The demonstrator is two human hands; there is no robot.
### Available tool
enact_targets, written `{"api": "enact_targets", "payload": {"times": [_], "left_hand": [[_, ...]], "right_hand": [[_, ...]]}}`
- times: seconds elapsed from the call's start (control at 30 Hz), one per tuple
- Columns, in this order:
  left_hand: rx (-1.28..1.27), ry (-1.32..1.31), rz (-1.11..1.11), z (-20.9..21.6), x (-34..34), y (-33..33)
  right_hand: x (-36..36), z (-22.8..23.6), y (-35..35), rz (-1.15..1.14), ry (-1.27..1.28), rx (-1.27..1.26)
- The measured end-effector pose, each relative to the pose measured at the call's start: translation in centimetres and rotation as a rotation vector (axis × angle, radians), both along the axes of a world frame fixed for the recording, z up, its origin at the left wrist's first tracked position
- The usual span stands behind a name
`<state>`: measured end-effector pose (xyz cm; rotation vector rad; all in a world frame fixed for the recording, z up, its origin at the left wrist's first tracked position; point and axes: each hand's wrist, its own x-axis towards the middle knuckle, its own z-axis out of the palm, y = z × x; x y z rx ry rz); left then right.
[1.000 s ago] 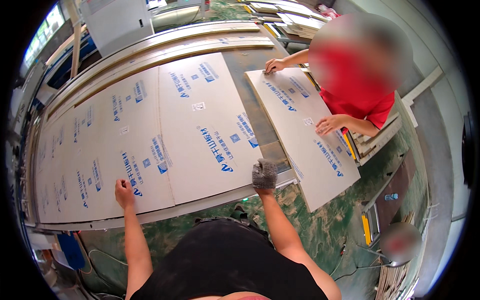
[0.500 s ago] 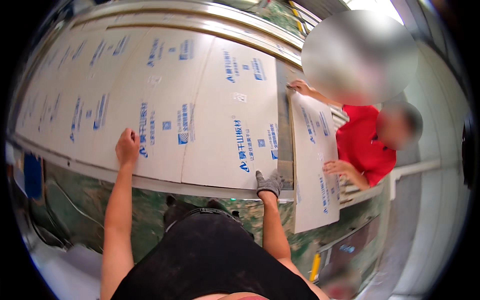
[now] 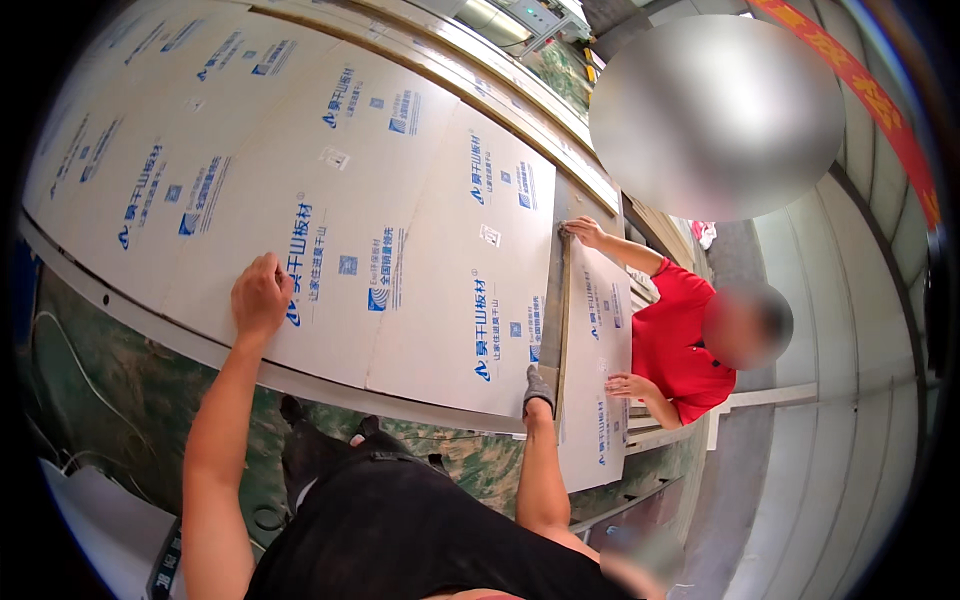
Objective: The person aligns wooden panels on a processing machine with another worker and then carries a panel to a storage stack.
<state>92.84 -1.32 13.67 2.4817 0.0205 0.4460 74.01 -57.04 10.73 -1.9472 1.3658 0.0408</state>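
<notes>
Several flat pale boards (image 3: 420, 260) with blue printing lie edge to edge across the bench. My bare left hand (image 3: 262, 297) rests on a board left of centre; its fingers are curled in, hiding whatever may be inside. At the front right corner of the end board, my right hand (image 3: 538, 390), in a grey glove, touches the edge with its fingers stretched out. Past a narrow dark gap stands a separate printed panel (image 3: 590, 400). A person in a red shirt (image 3: 680, 330) has one hand (image 3: 585, 230) at its far corner and the other hand (image 3: 630, 387) on its right side.
Long wooden strips (image 3: 430, 75) run along the bench's far side. A metal edge (image 3: 150, 320) borders the front, above a green, worn floor (image 3: 100, 375) with loose cables. Behind the person in red is a pale wall (image 3: 800, 290). Equipment (image 3: 545, 15) stands at the far top.
The view has turned, showing more of the far right side. My right hand's fingers are less spread. The separate panel sits closer to the end board, narrowing the gap. My left hand stays on the board.
</notes>
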Motion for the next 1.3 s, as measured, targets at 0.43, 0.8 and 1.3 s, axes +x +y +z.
{"api": "enact_targets", "payload": {"times": [0.43, 0.8, 1.3], "left_hand": [[-0.077, 0.149, 0.041, -1.8, 1.2, -1.1], [-1.376, 0.971, -0.428, 5.3, -1.8, -18.8], [-1.407, 1.059, -0.355, 2.5, -10.3, -26.6]], "right_hand": [[0.1, 8.1, 0.7, 0.357, 0.342, -0.340], [0.2, 16.4, -2.6, 0.606, 0.340, -0.217], [-8.0, 14.0, -10.9, 1.054, 0.138, -0.610]]}}
